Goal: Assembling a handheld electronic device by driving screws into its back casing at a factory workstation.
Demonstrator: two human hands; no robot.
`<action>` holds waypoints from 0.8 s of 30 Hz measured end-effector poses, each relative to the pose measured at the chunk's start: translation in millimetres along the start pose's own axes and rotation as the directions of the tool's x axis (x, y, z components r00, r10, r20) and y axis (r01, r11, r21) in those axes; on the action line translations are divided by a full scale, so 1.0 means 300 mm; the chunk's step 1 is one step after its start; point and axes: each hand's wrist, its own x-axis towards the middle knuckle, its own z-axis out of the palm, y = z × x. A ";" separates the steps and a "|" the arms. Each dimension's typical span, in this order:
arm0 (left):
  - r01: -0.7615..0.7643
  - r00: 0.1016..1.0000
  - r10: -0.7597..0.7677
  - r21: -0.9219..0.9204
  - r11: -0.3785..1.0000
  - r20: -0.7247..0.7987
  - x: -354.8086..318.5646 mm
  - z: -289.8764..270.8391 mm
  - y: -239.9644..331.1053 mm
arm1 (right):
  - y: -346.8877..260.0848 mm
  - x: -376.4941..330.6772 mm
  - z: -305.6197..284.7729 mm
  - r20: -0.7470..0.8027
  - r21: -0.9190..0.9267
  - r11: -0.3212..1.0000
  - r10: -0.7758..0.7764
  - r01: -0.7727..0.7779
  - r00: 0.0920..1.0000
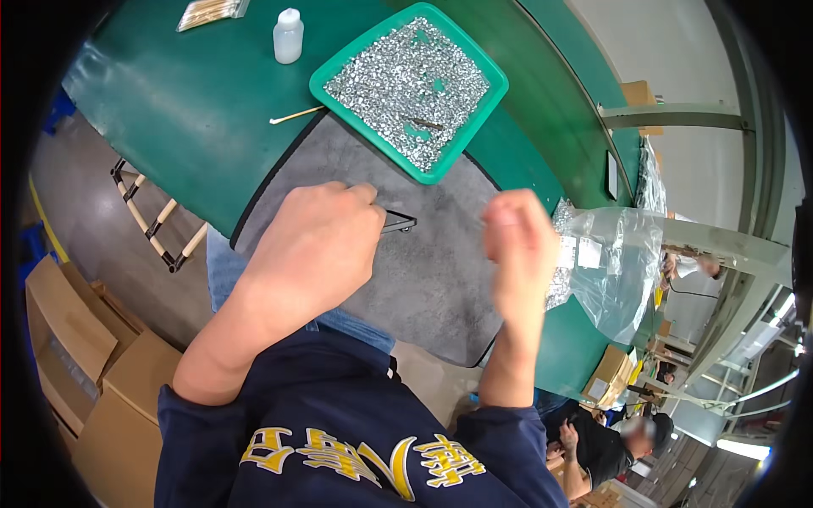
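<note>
My left hand [318,245] is closed around a thin dark tool [398,223] whose tip sticks out to the right over the grey mat [432,271]. My right hand [518,245] is raised above the mat's right side with its fingers curled in; whether it holds anything small I cannot tell. Just beyond both hands sits a green tray [334,68] heaped with several small silvery metal parts [406,80]. A second dark thin tool [421,124] lies among the parts.
A white plastic bottle [288,35] and a cotton swab [295,115] lie on the green table [186,110]. A clear bag of metal parts [605,262] sits at the right. Cardboard boxes [76,347] stand on the floor at the left. Another person [605,449] sits at lower right.
</note>
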 end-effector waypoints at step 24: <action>-0.121 0.824 -0.278 -0.631 0.766 -0.495 -0.107 0.095 -0.126 | -0.066 0.306 -0.098 -0.168 0.393 0.910 -0.070 0.132 0.983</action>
